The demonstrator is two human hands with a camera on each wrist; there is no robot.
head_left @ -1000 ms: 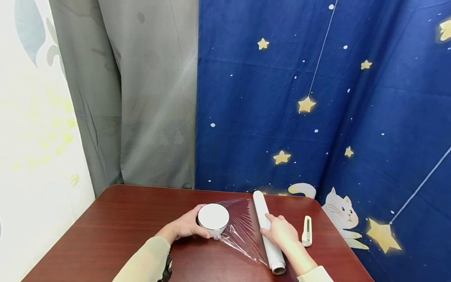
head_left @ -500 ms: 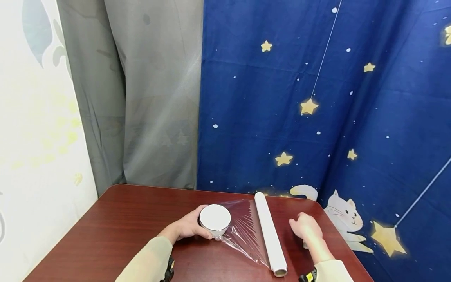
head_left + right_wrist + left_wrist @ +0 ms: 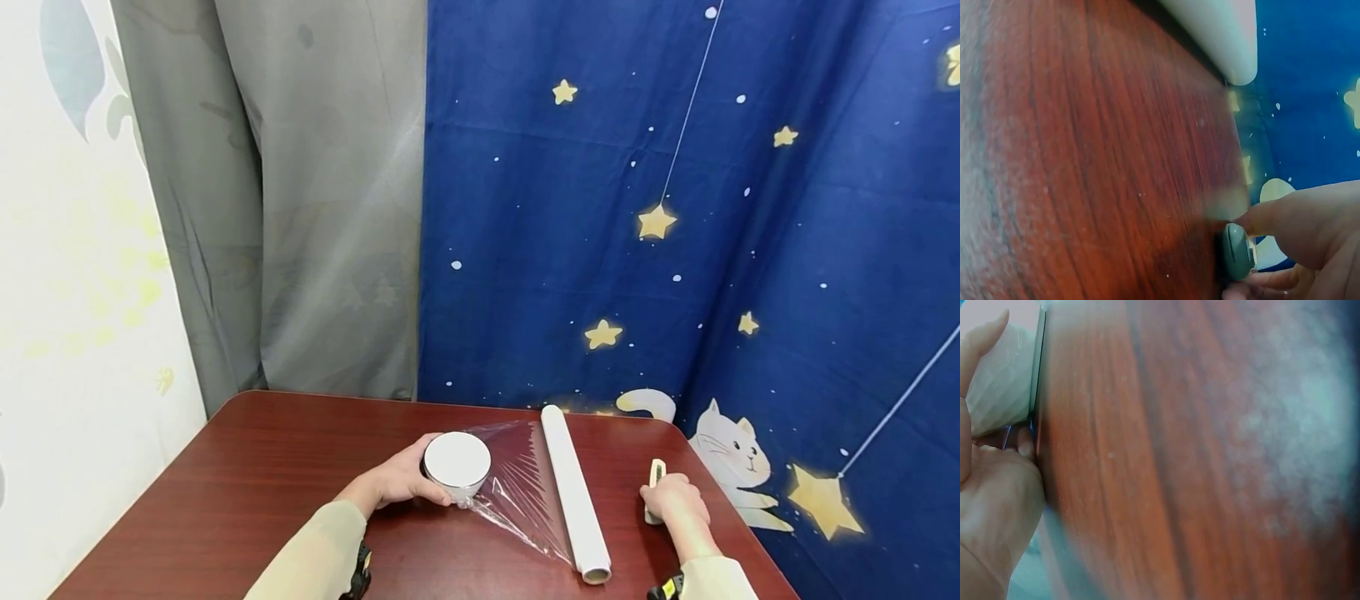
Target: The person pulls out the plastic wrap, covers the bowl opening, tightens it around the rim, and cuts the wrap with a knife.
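Two hands are at work, and I judge that the step in hand is picking up a cutter (image 3: 657, 470), with the wrapping beside it only partly done. In the head view, a white round container (image 3: 457, 460) is at the lower centre of the frame, and clear film (image 3: 521, 483) stretches from it to a white roll (image 3: 576, 496), which lies to the right of the centre on the reddish-brown surface (image 3: 300, 467). The cutter is farther toward the lower right. The next move probably calls for lifting the cutter and bringing it leftward to the film, while the container is kept steady; if it slips, the film could wrinkle or loosen.

About the grip: the left grip (image 3: 402, 478) is curved around the side of the container, spread as wide as its body, with the thumb along the near side. The right grip (image 3: 677, 497) is nearly closed, pinching the cutter between thumb and fingers, as the right wrist view shows; whether the blade is out, I cannot tell.
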